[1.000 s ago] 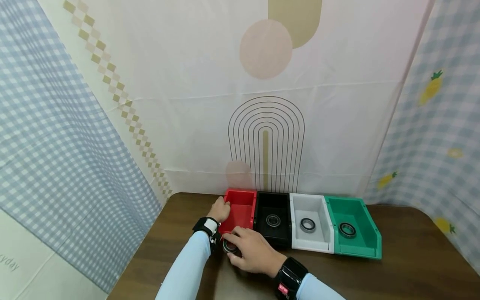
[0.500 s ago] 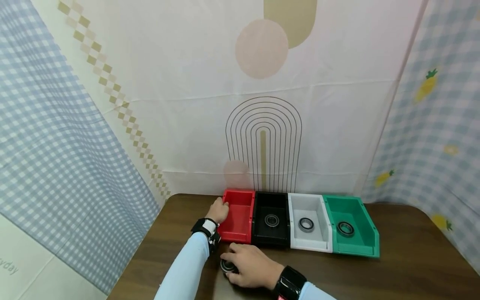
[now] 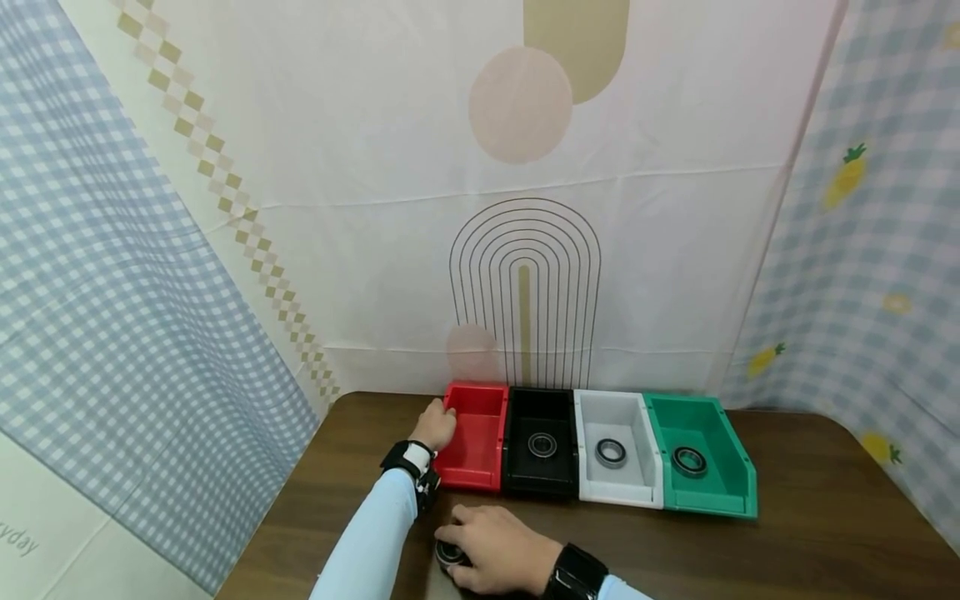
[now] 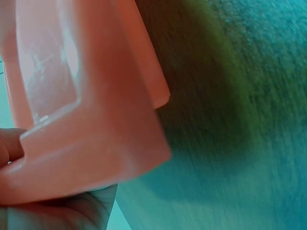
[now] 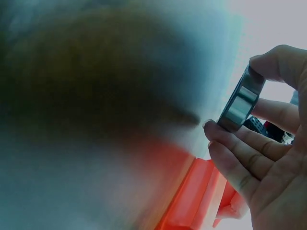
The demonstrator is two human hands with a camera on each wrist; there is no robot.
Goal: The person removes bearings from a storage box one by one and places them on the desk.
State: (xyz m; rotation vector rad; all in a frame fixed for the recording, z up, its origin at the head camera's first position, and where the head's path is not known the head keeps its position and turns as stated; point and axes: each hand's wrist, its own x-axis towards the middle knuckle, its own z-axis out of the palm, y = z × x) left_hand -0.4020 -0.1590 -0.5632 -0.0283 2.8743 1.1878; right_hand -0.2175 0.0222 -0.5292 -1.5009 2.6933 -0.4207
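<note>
At the left wall of the red bin [image 3: 472, 475] my left hand [image 3: 435, 425] grips the rim; in the left wrist view its fingers wrap the bin's edge [image 4: 96, 153]. My right hand [image 3: 502, 550] pinches a ball bearing [image 3: 450, 553] by its outer ring, in front of the red bin. Seen in the right wrist view, the metal side of that bearing [image 5: 242, 100] lies between thumb and fingers. Nothing lies on the visible floor of the red bin.
Right of the red bin, a black bin [image 3: 540, 483], a white bin [image 3: 622, 496] and a green bin [image 3: 712, 503] stand side by side, each with one bearing in it. All stand on a brown wooden table [image 3: 810, 533] against a cloth backdrop [image 3: 375, 275].
My right hand has drawn back from the red bin's front edge towards me, still holding the bearing. The left hand has stayed on the red bin's rim.
</note>
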